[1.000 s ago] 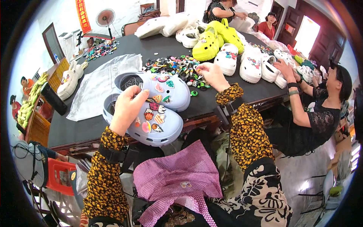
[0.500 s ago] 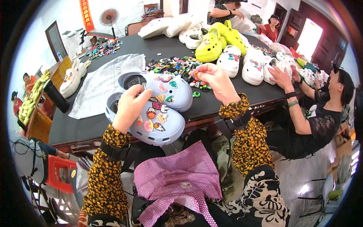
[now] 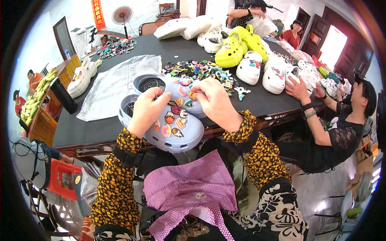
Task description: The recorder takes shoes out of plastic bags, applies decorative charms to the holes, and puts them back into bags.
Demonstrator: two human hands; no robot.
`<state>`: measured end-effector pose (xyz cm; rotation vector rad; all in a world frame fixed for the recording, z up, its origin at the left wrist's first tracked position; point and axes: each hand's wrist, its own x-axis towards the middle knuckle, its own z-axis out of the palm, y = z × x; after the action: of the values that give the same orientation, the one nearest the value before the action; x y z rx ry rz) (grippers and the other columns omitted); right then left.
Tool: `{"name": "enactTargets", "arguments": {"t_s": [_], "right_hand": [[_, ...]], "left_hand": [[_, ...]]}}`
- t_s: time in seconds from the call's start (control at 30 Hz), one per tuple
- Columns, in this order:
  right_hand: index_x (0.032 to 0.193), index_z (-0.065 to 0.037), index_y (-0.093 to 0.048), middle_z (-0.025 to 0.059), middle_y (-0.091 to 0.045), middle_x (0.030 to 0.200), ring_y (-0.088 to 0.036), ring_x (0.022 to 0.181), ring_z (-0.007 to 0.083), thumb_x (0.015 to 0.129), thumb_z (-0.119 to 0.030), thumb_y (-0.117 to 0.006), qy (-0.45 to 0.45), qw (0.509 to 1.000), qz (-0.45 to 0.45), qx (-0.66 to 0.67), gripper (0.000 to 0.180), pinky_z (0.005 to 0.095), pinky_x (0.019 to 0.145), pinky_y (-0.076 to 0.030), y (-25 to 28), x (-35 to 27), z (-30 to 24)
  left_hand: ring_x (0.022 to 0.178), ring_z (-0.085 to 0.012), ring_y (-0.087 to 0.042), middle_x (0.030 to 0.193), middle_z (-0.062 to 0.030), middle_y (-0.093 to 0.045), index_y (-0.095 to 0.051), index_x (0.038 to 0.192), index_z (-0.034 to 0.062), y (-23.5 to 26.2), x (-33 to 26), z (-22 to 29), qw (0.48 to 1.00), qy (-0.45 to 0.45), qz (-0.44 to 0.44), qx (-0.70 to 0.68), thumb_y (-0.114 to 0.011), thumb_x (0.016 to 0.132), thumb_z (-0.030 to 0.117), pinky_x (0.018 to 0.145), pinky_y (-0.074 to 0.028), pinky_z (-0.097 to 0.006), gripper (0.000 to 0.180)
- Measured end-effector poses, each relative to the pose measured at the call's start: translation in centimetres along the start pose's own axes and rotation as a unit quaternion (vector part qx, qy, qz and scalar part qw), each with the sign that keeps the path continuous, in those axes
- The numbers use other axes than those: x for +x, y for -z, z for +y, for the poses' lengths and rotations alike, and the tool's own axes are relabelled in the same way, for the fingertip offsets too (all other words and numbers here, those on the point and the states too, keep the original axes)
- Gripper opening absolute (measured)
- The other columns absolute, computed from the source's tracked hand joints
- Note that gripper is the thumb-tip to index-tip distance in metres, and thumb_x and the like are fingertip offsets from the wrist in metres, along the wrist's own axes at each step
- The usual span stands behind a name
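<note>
A red vertical banner (image 3: 97,14) with yellow characters hangs on the far wall, beside a round standing fan (image 3: 122,15). On the dark table (image 3: 80,128) a flat clear plastic bag (image 3: 116,82) with a faint printed patch lies just left of the work.

Two pale blue, smooth foam clogs sit at the near table edge. The nearer clog (image 3: 171,128) carries several small rubbery charms on its perforated top; the farther clog (image 3: 169,86) lies just behind it, touching. The left hand (image 3: 146,110) rests on the nearer clog, its grip curled and fingertips pressing the upper. The right hand (image 3: 215,100) has its grip pinched closed on a small orange charm (image 3: 192,95) over the farther clog's toe.

Just beyond lies a loose heap of many-coloured charms (image 3: 199,70). Further back stand bright yellow clogs (image 3: 237,48) and white decorated clogs (image 3: 261,70). At the right a seated person's hand (image 3: 297,88) touches a white clog. A pink checked cloth (image 3: 191,188) covers the lap.
</note>
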<state>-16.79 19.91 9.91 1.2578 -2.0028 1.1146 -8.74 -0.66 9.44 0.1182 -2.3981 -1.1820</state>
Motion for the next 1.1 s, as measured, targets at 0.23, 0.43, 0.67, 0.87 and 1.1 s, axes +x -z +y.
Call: {"name": "enactTargets", "arguments": {"t_s": [0.23, 0.43, 0.67, 0.87, 1.1], "right_hand": [[0.086, -0.005, -0.059, 0.0102, -0.056, 0.085, -0.056, 0.087, 0.0287, 0.080, -0.004, -0.059, 0.081, 0.995, 0.005, -0.060, 0.006, 0.0401, 0.079, -0.042, -0.6, -0.1, -0.8], [0.093, -0.005, -0.061, 0.0110, -0.056, 0.090, -0.054, 0.090, 0.0278, 0.081, -0.005, -0.058, 0.082, 0.990, -0.039, -0.107, 0.012, 0.0372, 0.080, -0.041, -0.3, -0.7, -0.9], [0.093, -0.004, -0.062, 0.0113, -0.058, 0.092, -0.056, 0.091, 0.0283, 0.080, -0.004, -0.059, 0.064, 0.996, -0.048, -0.042, 0.013, 0.0379, 0.082, -0.042, 0.2, -0.6, -0.1], [0.089, -0.003, -0.061, 0.0116, -0.057, 0.089, -0.055, 0.092, 0.0285, 0.081, -0.006, -0.051, 0.053, 0.996, -0.052, -0.046, 0.013, 0.0387, 0.081, -0.043, 0.1, -0.3, -0.6], [0.086, -0.004, -0.059, 0.0116, -0.056, 0.087, -0.056, 0.087, 0.0300, 0.078, -0.003, -0.059, 0.063, 0.997, -0.031, -0.038, 0.008, 0.0400, 0.078, -0.043, -0.3, -0.2, -0.2]], "left_hand": [[0.067, -0.0227, -0.059, 0.069, -0.0127, -0.058, -0.060, 0.081, 0.0010, 0.4, -0.1, -0.2, 0.999, 0.015, 0.001, 0.030, -0.062, 0.080, 0.030, 0.063, -0.045, -0.035, 0.030], [0.068, -0.0232, -0.058, 0.072, -0.0132, -0.060, -0.060, 0.081, 0.0008, 0.2, -0.1, 0.1, 0.999, 0.016, 0.007, 0.039, -0.062, 0.081, 0.032, 0.065, -0.045, -0.034, 0.031], [0.068, -0.0223, -0.058, 0.071, -0.0123, -0.060, -0.060, 0.081, 0.0007, -0.1, 0.1, 0.1, 1.000, 0.018, 0.010, 0.019, -0.061, 0.082, 0.032, 0.066, -0.045, -0.034, 0.031], [0.069, -0.0229, -0.058, 0.071, -0.0125, -0.060, -0.060, 0.080, 0.0006, 0.1, 0.0, 0.0, 0.999, 0.023, 0.013, 0.024, -0.061, 0.082, 0.032, 0.066, -0.044, -0.034, 0.031], [0.068, -0.0246, -0.058, 0.070, -0.0138, -0.059, -0.060, 0.080, 0.0002, 0.1, 0.1, 0.1, 1.000, 0.015, 0.006, 0.026, -0.060, 0.082, 0.031, 0.065, -0.044, -0.035, 0.031]]}}
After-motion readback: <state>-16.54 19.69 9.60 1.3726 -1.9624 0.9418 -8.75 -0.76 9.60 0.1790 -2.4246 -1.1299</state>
